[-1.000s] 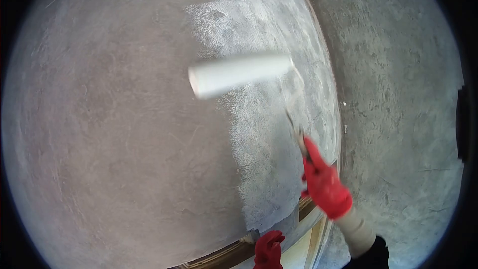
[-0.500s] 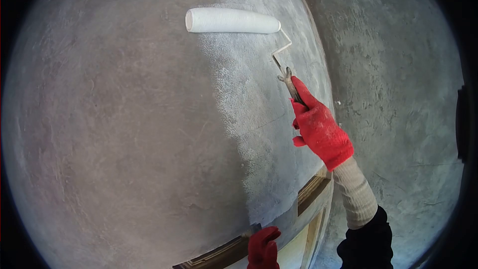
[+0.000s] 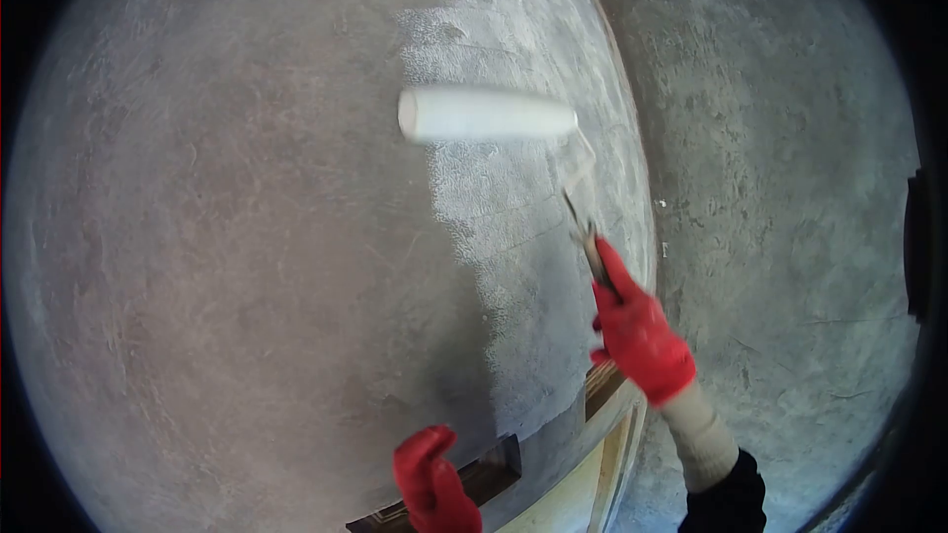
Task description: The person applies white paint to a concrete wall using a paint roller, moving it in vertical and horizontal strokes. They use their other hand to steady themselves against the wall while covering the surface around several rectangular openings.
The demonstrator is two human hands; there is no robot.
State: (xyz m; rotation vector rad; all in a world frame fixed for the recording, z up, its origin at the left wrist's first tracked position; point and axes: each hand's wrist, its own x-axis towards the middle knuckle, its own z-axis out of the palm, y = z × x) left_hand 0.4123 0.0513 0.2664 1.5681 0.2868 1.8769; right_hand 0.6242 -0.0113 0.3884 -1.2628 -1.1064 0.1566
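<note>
My right hand (image 3: 644, 343), in a red glove, is closed around the handle of a paint roller (image 3: 489, 114), its index finger lying along the handle. The white roller sleeve is level, slightly blurred, and lies across the border between bare grey-brown wall (image 3: 247, 237) and a whitish coated strip (image 3: 494, 192). A thin bent wire frame joins sleeve and handle. Low in the view is my left hand (image 3: 433, 484), also red-gloved, with loosely bent fingers apart from the thumb and nothing visible in it. It is in front of a dark recess (image 3: 499, 464) in the wall.
To the right, past an inside corner, stands a second grey, rough wall (image 3: 770, 237). Another brown-edged recess (image 3: 600, 387) lies below my right hand. Beneath it are pale wooden strips (image 3: 614, 459). A dark object (image 3: 916, 247) sits at the far right edge.
The roller and my right hand have moved down, the sleeve also slightly right. White coating shows where the sleeve was. My left hand has shifted left and a little up.
</note>
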